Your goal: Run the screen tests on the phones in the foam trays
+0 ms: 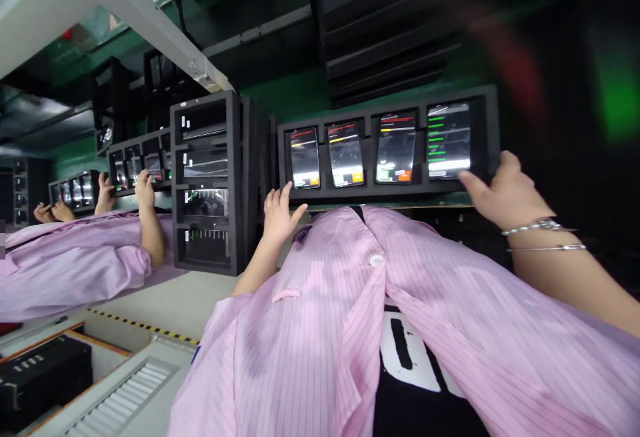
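A long black foam tray (350, 192) lies in front of me with several phones in its slots, their screens lit. The rightmost phone (449, 143) shows rows of green text. Red and yellow lines cross the top of the leftmost phone (305, 157), the second phone (345, 153) and the third phone (396, 147). My left hand (281, 215) is at the tray's near left corner, fingers stretched and thumb apart, holding nothing. At the right end is my right hand (515, 193), spread, its thumb tip at the rightmost phone's lower corner and its fingers beside the tray's end.
Stacked black trays (205, 183) with devices stand at my left. More dark trays (390, 43) are piled behind. A white metal beam (145, 17) slants overhead at upper left. Further left, a co-worker's hand (145, 190) is at another phone tray (135, 163).
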`<state>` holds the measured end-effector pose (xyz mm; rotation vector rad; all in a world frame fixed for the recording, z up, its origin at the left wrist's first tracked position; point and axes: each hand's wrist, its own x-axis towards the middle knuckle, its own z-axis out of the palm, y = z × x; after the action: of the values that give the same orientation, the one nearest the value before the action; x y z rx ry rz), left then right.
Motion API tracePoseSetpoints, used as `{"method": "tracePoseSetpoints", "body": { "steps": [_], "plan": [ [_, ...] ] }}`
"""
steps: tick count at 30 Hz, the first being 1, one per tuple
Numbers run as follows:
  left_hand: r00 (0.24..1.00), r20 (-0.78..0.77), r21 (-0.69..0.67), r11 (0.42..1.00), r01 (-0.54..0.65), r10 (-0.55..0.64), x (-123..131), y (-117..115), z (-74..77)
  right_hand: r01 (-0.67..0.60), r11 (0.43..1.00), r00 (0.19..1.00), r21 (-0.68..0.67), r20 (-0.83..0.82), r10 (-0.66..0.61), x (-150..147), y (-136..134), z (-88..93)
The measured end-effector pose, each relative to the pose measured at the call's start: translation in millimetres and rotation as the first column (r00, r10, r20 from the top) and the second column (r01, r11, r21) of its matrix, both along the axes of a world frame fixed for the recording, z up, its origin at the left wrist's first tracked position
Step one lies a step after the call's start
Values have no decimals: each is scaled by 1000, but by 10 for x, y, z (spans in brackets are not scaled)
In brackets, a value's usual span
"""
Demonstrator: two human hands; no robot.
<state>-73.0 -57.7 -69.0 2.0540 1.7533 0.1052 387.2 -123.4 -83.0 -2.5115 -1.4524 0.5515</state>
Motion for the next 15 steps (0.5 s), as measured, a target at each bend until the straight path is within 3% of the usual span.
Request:
{"method": "tracePoseSetpoints", "body": {
  "steps": [2, 4, 8, 12, 15],
  "plan": [
    [998, -70, 8, 1000, 8, -8, 28, -44, -66, -113, 977, 993, 183, -4, 115, -125, -21, 14],
    [994, -111, 38, 999, 19, -14, 50, -29, -80, -234, 910, 966, 342, -23, 257, -265, 3, 139],
    [984, -170, 64, 996, 66, -55, 126, 75, -9, -458, 777, 841, 433, -72, 536, -573, 109, 351],
    [990, -101, 112, 988, 108, -96, 354, 113, 65, -595, 685, 732, 420, -70, 678, -840, 185, 144],
    [973, 26, 177, 959, 220, -228, 610, 111, 9, -655, 657, 694, 374, -47, 719, -942, 215, -100]
  ]
}}
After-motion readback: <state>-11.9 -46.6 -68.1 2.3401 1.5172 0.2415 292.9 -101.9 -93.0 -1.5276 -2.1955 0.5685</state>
